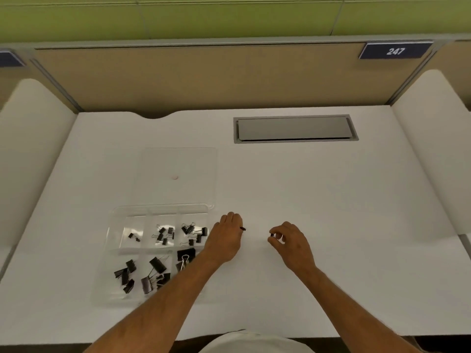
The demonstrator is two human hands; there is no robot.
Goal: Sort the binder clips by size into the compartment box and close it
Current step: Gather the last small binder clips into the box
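A clear compartment box (113, 220) lies open at the left of the white desk, its clear lid (178, 164) flat behind it. Black binder clips fill its six compartments: small ones (163, 234) in the far row, larger ones (156, 273) in the near row. My left hand (225, 238) is just right of the box, fingers pinched on a small black clip (243, 228). My right hand (290, 240) is further right, holding another tiny black clip (272, 235) between thumb and fingertips.
A grey cable hatch (295, 128) is set into the desk at the back right. Tan partition walls (204, 77) enclose the desk on three sides. A label reading 247 (395, 50) is at the top right. My left forearm crosses the box's near right corner.
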